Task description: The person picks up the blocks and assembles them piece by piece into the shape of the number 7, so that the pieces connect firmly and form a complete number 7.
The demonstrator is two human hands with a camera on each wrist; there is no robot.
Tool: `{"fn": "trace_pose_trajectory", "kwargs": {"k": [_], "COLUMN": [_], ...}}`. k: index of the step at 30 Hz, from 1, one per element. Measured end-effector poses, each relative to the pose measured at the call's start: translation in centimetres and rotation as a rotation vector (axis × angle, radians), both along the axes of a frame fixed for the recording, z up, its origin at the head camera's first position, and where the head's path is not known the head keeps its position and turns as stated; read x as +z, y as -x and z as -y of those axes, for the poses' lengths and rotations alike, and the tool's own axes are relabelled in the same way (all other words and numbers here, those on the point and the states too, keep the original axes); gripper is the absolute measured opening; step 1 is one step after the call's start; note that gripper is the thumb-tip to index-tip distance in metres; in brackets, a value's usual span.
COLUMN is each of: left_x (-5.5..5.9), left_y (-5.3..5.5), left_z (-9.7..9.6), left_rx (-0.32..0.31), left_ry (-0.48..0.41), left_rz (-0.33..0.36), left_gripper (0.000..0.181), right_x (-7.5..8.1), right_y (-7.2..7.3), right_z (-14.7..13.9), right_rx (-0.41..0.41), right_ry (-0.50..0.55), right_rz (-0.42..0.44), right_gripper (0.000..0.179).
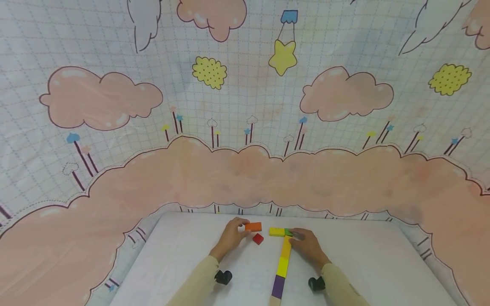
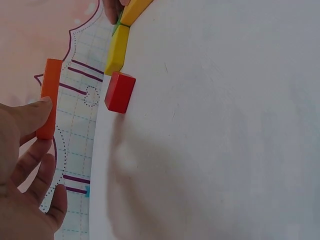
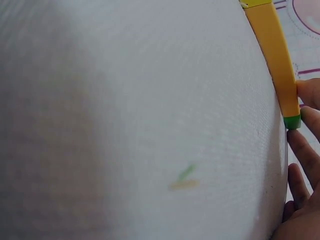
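My left hand (image 1: 231,238) pinches an orange block (image 1: 253,227) between thumb and fingers, held above the table in the left wrist view. Just below it in the head view, a red block (image 1: 258,239) sits on the white surface. My right hand (image 1: 307,244) is at the far end of a line of blocks. Its thumb touches the side of an amber block (image 1: 286,246), and its fingertips touch a small green block (image 1: 288,232), partly hidden by them. A yellow block (image 1: 276,231) extends left from the green one.
Toward me, the line continues with a yellow block (image 1: 283,267), a purple block (image 1: 278,287) and a tan block (image 1: 274,301) cut off by the frame. The white table (image 1: 172,238) ends at a patterned cloth (image 1: 245,178). Black devices (image 1: 223,277) sit by both wrists.
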State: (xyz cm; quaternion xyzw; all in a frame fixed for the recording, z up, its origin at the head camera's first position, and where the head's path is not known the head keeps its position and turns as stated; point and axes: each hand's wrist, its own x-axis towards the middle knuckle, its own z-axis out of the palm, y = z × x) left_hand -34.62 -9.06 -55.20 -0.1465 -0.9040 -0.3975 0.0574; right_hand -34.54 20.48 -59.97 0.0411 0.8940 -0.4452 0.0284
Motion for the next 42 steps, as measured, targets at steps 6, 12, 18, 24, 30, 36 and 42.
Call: {"fn": "trace_pose_trajectory", "kwargs": {"k": [6, 12, 18, 24, 30, 36, 42], "left_x": [-0.3, -0.9, -1.5, -2.5, -2.6, -3.2, -3.3], "left_y": [0.8, 1.0, 1.5, 1.8, 1.6, 1.6, 1.6], "left_z": [-0.7, -1.1, -1.4, -2.0, -2.3, -2.5, -2.9], "left_rx": [0.017, 0.027, 0.061, 0.102, 0.117, 0.142, 0.157], "left_ry": [-0.049, -0.081, -0.093, -0.115, -0.069, 0.014, 0.032], "left_rz": [0.037, 0.069, 0.114, 0.157, 0.149, 0.1, 0.078], "left_gripper": [0.03, 0.03, 0.031, 0.029, 0.031, 0.029, 0.028], "right_x": [0.1, 0.5, 0.4, 0.0, -0.3, -0.2, 0.0], "right_y": [-0.2, -0.6, -0.7, -0.5, -0.1, 0.1, 0.0], "right_z": [0.0, 0.2, 0.1, 0.1, 0.0, 0.0, 0.0], "right_rx": [-0.001, -0.002, -0.003, -0.013, -0.002, 0.013, 0.01], "right_ry": [0.001, 0.007, 0.004, 0.007, -0.001, -0.008, -0.01], "right_rz": [0.002, 0.007, 0.004, 0.011, -0.009, -0.032, -0.031], "right_gripper": [0.033, 0.035, 0.034, 0.034, 0.034, 0.033, 0.034]}}
